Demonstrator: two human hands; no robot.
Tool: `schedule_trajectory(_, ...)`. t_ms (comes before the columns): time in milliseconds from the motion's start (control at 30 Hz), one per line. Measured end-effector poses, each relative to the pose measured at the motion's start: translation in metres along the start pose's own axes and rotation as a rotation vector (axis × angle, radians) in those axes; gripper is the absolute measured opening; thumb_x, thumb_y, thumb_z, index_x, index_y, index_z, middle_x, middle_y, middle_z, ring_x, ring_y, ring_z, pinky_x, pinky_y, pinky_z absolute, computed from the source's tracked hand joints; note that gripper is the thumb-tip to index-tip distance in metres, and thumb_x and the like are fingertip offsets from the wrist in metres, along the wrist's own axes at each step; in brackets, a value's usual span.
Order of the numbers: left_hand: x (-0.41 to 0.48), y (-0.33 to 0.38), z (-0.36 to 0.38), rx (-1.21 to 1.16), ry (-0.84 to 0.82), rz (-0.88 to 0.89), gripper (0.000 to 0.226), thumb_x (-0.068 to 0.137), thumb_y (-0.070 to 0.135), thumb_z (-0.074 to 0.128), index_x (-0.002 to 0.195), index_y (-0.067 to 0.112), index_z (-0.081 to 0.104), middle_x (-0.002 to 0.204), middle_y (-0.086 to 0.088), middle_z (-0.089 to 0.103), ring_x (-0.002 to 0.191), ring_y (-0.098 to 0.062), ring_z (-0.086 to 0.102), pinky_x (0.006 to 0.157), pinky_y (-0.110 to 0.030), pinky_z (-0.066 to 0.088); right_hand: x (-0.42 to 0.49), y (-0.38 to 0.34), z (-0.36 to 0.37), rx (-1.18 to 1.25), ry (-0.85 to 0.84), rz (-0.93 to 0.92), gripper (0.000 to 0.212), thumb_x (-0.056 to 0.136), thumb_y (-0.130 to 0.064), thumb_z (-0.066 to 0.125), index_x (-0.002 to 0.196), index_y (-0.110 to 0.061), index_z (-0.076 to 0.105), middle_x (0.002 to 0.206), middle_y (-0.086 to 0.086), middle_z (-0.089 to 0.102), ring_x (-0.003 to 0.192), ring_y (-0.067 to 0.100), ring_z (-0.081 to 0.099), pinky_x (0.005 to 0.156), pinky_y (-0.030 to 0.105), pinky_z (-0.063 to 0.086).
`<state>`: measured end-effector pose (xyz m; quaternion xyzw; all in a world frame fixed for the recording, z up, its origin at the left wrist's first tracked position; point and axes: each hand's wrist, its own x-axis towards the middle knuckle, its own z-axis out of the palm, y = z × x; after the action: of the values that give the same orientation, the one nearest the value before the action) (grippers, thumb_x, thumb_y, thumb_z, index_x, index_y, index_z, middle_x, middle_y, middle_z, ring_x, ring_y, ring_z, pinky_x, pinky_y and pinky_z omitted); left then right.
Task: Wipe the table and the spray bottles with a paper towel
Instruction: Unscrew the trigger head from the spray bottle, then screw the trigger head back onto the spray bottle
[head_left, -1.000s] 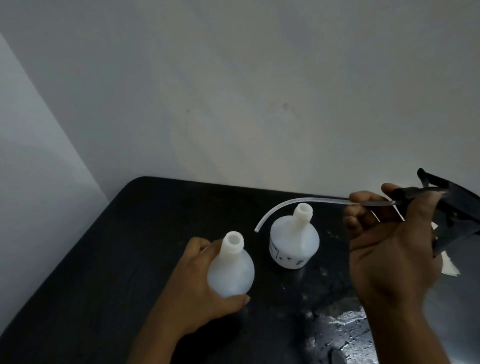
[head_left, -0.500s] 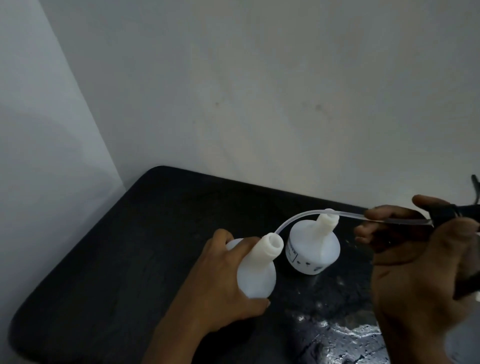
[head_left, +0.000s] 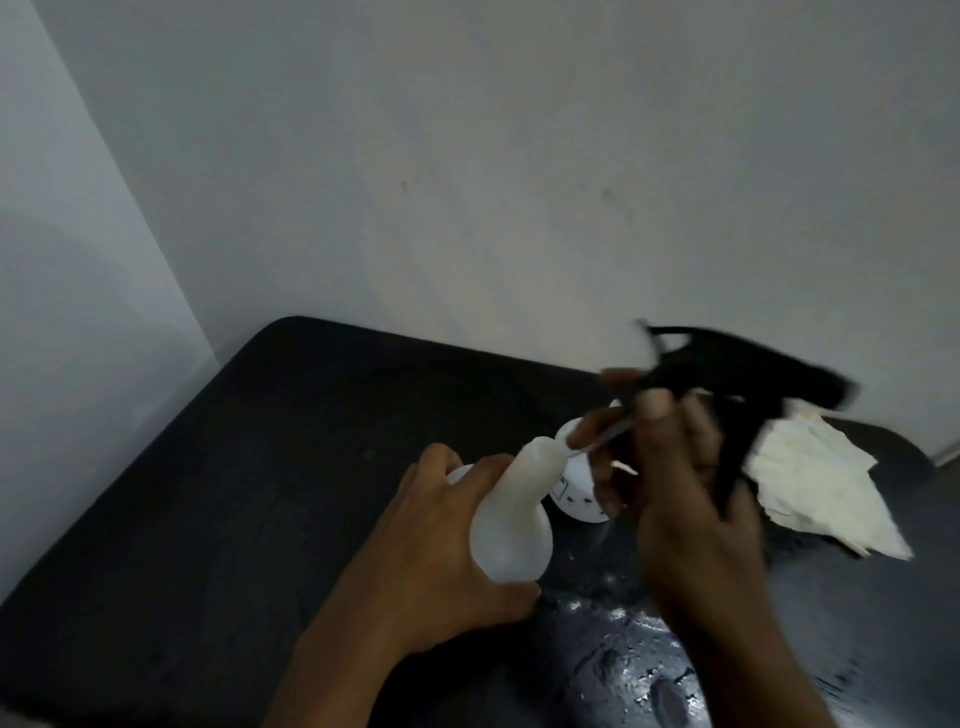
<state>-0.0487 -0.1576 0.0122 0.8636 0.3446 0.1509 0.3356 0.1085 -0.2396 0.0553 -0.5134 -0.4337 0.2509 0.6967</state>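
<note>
Two white bottles on a black table, lower centre: a person's left hand wraps the nearer bottle, with the second bottle just behind. The right hand grips one black spray head. One crumpled paper towel lies at right.

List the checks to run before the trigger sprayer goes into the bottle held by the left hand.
1. Grip of the left hand on the white bottle: ok, fingers wrap its body.
2. Hold of the right hand on the black trigger sprayer: ok.
3. Tip of the dip tube inside the bottle's neck: cannot tell, motion blur.
4. Bottle upright: not ok, it tilts toward the right hand.
5. The paper towel is free to take: ok, it lies loose on the table, beyond the right hand.
6. Table dry: not ok, a wet patch glistens near the front.
</note>
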Motion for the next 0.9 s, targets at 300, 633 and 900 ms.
schedule_trajectory(300, -0.002, 0.010, 0.004, -0.150, 0.071, 0.084, 0.071, 0.050, 0.065, 0.080, 0.108, 0.063, 0.039, 0.105, 0.026, 0.045, 0.098, 0.009, 0.050, 0.069, -0.010, 0.045, -0.007, 0.013, 0.016, -0.099, -0.117, 0.134, 0.030, 0.078, -0.035, 0.073, 0.094, -0.009, 0.071, 0.094, 0.018, 0.069, 0.084, 0.019, 0.068, 0.073, 0.013, 0.051)
schedule_trajectory(633, 0.002, 0.017, 0.013, -0.242, 0.118, 0.110, 0.073, 0.049, 0.059, 0.085, 0.112, 0.052, 0.048, 0.113, 0.019, 0.055, 0.103, 0.001, 0.056, 0.079, -0.022, 0.049, -0.004, 0.024, 0.016, -0.197, 0.078, -0.013, 0.026, 0.070, -0.045, 0.076, 0.076, -0.021, 0.069, 0.064, -0.001, 0.062, 0.062, 0.020, 0.062, 0.057, 0.028, 0.049)
schedule_trajectory(900, 0.000, 0.000, 0.001, -0.270, 0.135, 0.061, 0.081, 0.045, 0.063, 0.085, 0.114, 0.061, 0.042, 0.111, 0.027, 0.054, 0.103, 0.008, 0.055, 0.073, -0.014, 0.050, -0.001, 0.033, 0.016, -0.124, -0.084, -0.080, 0.028, 0.089, -0.033, 0.063, 0.111, -0.018, 0.072, 0.095, -0.003, 0.068, 0.088, 0.020, 0.065, 0.075, 0.030, 0.054)
